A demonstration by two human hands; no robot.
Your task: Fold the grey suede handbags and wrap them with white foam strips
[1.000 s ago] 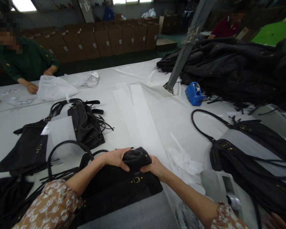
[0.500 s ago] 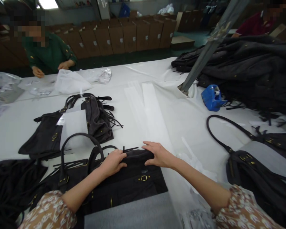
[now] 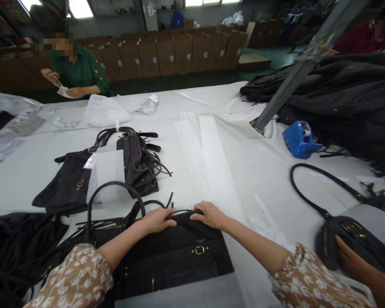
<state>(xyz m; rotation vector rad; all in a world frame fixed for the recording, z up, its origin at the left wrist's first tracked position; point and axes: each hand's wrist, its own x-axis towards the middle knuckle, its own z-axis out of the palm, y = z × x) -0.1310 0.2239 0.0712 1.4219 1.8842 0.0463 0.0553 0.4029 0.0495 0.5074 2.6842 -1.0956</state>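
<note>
A black suede handbag (image 3: 179, 252) with gold buckles lies flat on the white table (image 3: 259, 171) right in front of me. My left hand (image 3: 156, 220) presses on its far edge, fingers curled over the rim. My right hand (image 3: 208, 214) rests beside it on the same edge, fingers bent down onto the fabric. The bag's black handles (image 3: 115, 192) arch up to the left of my left hand. A grey foam sheet (image 3: 186, 293) covers the bag's near part.
Another dark bag with white paper (image 3: 105, 171) lies further left. White paper strips (image 3: 211, 158) run up the middle. A blue tape dispenser (image 3: 298, 139), a bag pile (image 3: 340, 98) and a slanted metal post (image 3: 295, 72) are at right. A person in green (image 3: 77, 70) works far left. Another person's hand (image 3: 349, 261) touches a bag at right.
The folded end of the bag has been pressed flat. Both my hands slid to its far edge. The view shifted so everything sits further right and lower.
</note>
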